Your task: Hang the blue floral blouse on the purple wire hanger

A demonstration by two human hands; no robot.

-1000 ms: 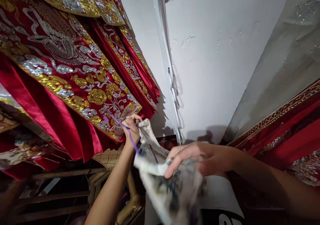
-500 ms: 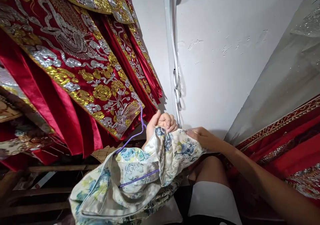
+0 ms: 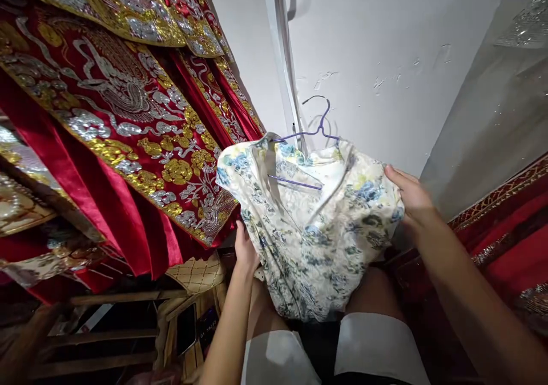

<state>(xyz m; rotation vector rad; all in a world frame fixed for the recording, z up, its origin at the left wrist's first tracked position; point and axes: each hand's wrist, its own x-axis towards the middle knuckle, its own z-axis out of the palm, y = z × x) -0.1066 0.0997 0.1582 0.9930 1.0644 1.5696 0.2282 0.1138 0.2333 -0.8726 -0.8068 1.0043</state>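
Observation:
A cream garment (image 3: 312, 231) with blue and yellow flowers hangs on a purple wire hanger (image 3: 314, 131), held up in front of the white wall. My left hand (image 3: 244, 248) grips its lower left edge, with the fingers tucked behind the cloth. At the garment's right shoulder my right hand (image 3: 409, 194) pinches the fabric, thumb on the front. The hanger's hook points up, free of any rail. Its lower bar shows through the open collar.
Red robes (image 3: 128, 140) with heavy gold and silver embroidery hang at the left. More red embroidered cloth (image 3: 509, 231) lies at the right. A white pipe (image 3: 285, 60) runs down the wall (image 3: 368, 60). Wooden slats (image 3: 107, 339) and a woven basket (image 3: 194, 274) sit low at left.
The garment, crumpled low between my hands before, is now raised and spread on the hanger. My hands have moved apart to its two sides.

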